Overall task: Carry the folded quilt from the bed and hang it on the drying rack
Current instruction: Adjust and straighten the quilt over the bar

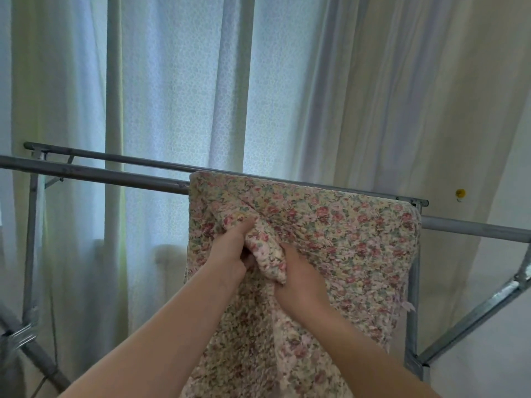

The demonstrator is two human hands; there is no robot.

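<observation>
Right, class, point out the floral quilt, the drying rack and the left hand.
floral quilt (344, 234), head view, on its flat flowered face.
drying rack (100, 175), head view, on the bare near rail left of the quilt.
left hand (232, 251), head view, on the back of the hand.

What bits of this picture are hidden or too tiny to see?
All in the head view:
- Flowery quilt: its bottom edge is cut off by the picture's lower edge.
- Grey metal drying rack: the rails under the quilt are covered by it.
- Right hand: its fingertips are buried in the bunched fold it grips with the left hand.
- Small yellow dot on the wall: too small to identify.
</observation>
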